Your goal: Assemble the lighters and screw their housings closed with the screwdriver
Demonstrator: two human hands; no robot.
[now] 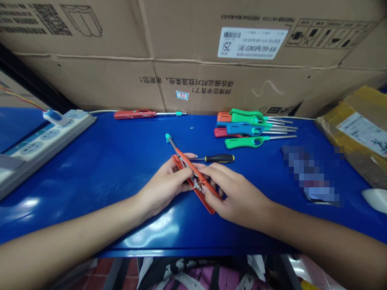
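An orange stick lighter [184, 160] with a metal tube and teal tip lies between both hands over the middle of the blue table [105, 169]. Its casing looks split open, with metal parts showing inside. My left hand [165, 186] grips its left side, fingers curled round the casing. From the right, my right hand [232, 193] pinches the casing, fingertips at the exposed inner parts. A black-and-yellow screwdriver [216, 158] lies on the table just behind the hands.
A pile of green, blue and orange lighters [250, 127] lies at the back right. One red lighter [142, 114] lies by the cardboard boxes [193, 60]. A white power strip [39, 141] sits at the left. A yellow parcel [359, 129] is at the right.
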